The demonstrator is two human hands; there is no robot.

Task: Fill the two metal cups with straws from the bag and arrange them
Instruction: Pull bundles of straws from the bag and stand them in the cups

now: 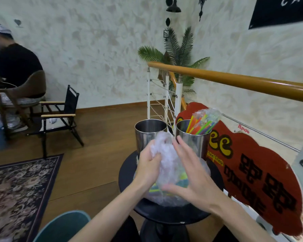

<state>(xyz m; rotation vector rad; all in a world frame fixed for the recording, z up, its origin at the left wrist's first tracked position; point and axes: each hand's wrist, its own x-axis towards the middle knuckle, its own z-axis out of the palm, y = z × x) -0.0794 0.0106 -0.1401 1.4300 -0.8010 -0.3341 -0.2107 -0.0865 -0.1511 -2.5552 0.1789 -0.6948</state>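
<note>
— Right shiny metal cup [191, 138] holds wrapped coloured straws [202, 124]; left metal cup [148, 133] — contents unseen.

— Left hand [148, 167] pinches the crumpled clear plastic bag [166, 165] on the round black table [164, 213]; right hand [191, 173] rests spread — straws inside blurred.

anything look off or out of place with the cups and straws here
One thing: the straws in the right metal cup still sit inside their clear wrapper and lean to the right. The left metal cup shows no straws. Both stand upright on the round black table; nothing spilled.
</note>
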